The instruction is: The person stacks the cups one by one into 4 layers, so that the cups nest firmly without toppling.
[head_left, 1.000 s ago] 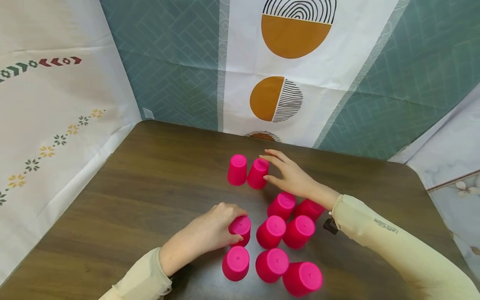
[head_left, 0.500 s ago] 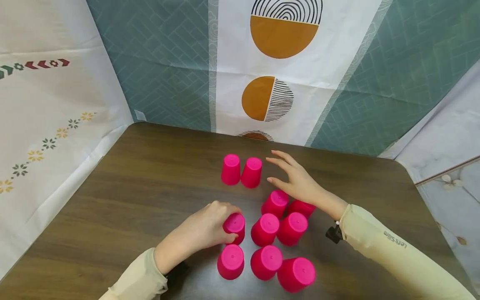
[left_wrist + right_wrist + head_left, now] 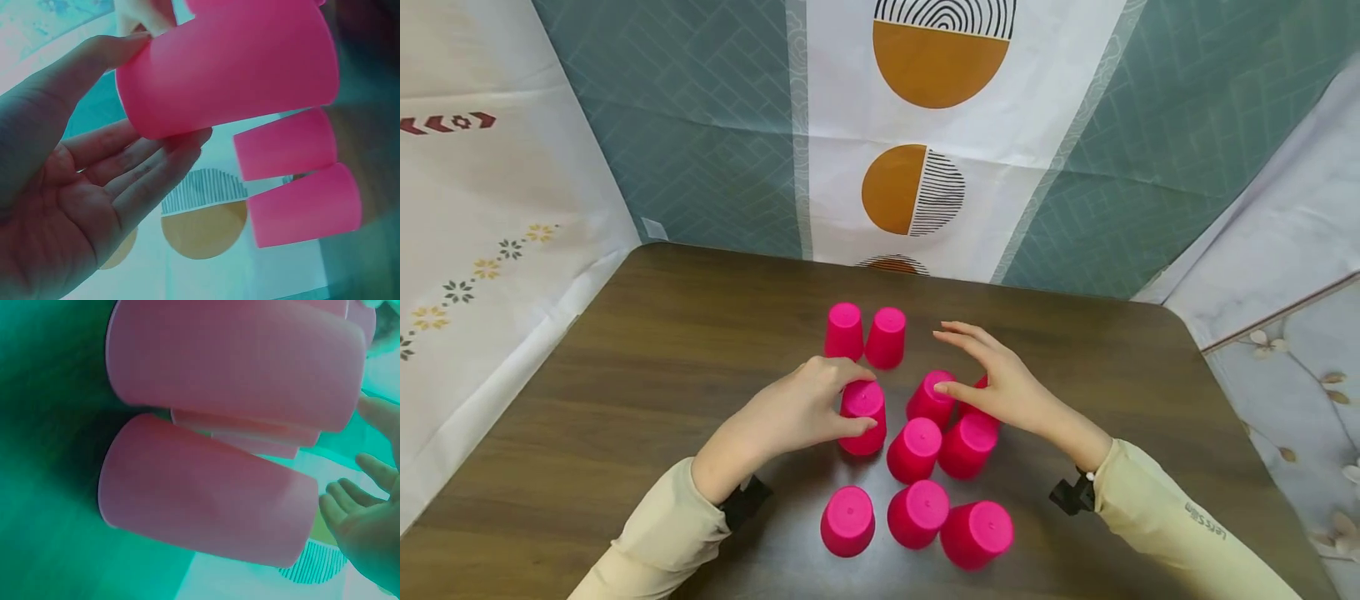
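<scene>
My left hand (image 3: 793,408) holds an upside-down pink cup (image 3: 863,404) near its base, thumb on one side and fingers on the other. In the left wrist view, that cup (image 3: 231,72) fills the upper middle. Just beyond it, two more upside-down pink cups (image 3: 844,331) stand side by side. My right hand (image 3: 1007,379) hovers over the right-hand cups with spread fingers and grips nothing. Its thumb overlaps the top of a pink cup (image 3: 928,408) in the head view; whether they touch I cannot tell. In the right wrist view, the fingers sit off the bases of the nearest cups (image 3: 209,490).
Several more upside-down pink cups (image 3: 917,512) stand close together on the brown wooden table (image 3: 700,333), toward the front and right. One (image 3: 847,521) stands a little apart at front left. Cloth hangings (image 3: 715,125) rise behind the table and at both sides.
My left hand has moved the cup away from the front cup, toward the far pair. My right hand has drawn back from the far pair toward the right-hand cups. The head view has shifted slightly.
</scene>
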Demonstrator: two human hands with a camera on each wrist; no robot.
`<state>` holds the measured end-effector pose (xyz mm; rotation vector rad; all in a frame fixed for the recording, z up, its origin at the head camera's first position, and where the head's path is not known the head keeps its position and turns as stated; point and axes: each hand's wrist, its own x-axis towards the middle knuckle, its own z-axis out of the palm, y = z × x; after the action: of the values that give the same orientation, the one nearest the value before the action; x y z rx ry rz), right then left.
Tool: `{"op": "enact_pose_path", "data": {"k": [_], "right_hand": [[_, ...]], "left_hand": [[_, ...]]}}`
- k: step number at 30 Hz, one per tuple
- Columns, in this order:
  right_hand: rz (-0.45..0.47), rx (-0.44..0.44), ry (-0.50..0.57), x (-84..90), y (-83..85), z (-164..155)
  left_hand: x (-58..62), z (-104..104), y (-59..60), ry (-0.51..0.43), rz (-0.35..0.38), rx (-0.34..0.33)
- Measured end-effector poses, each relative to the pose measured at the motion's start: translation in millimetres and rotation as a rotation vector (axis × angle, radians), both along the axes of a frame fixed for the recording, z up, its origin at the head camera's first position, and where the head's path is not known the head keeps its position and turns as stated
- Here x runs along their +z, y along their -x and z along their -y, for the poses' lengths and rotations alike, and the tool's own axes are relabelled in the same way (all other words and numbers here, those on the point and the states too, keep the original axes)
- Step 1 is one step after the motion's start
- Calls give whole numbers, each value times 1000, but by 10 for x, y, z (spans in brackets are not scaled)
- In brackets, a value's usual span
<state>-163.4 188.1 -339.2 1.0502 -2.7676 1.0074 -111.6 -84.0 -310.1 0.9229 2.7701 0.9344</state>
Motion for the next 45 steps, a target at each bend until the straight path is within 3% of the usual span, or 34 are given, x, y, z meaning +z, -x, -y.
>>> {"op": "enact_pose_path", "data": {"k": [6, 14, 20, 25, 29, 36, 45], "right_hand": [[52, 29, -5, -14, -115, 25], [58, 35, -65, -36, -190, 52], [31, 14, -131, -65, -150, 84], [10, 6, -182, -41, -112, 101], [-22, 21, -233, 12, -80, 132], [-13, 23, -288, 72, -53, 185], [57, -12, -305, 98, -46, 192]], "left_hand": [[151, -38, 52, -26, -72, 57], [343, -154, 107, -150, -175, 177], [355, -229, 378, -247, -191, 239], [269, -316, 610, -348, -175, 230], [199, -412, 775, -374, -148, 194], [126, -565, 1066, -244, -43, 87], [-55, -765, 1306, -109, 56, 43]]}}
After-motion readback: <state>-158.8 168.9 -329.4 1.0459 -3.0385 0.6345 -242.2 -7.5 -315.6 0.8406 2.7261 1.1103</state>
